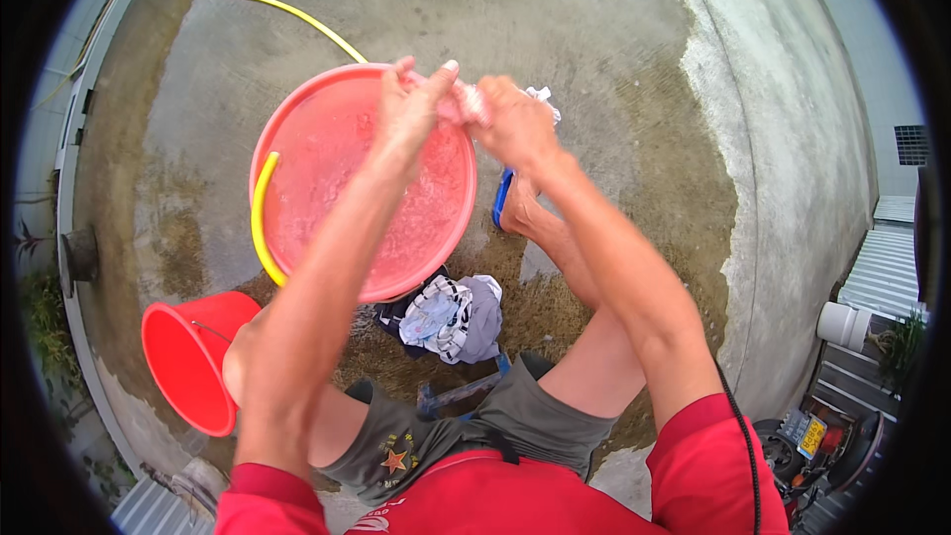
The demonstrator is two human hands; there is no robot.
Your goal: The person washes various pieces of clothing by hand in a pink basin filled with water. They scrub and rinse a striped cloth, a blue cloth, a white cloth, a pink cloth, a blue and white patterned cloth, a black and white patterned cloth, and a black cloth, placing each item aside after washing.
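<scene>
A pink-and-white wet cloth (469, 105) is stretched between my two hands over the far right rim of a round pink basin (334, 186). My left hand (416, 100) is around its left end, the thumb raised and the fingers blurred. Closed firmly over the other end is my right hand (516, 119). Water with ripples and bubbles fills the basin. A white piece of cloth (544, 98) shows just beyond my right hand; whether it belongs to the held cloth I cannot tell.
A yellow hose (261, 223) hooks over the basin's left rim. Crumpled clothes (446, 316) lie between the basin and my legs. A red bucket (178, 364) rests tipped on its side at left. Wet concrete (594, 37) surrounds everything; a motorcycle (810, 446) stands at lower right.
</scene>
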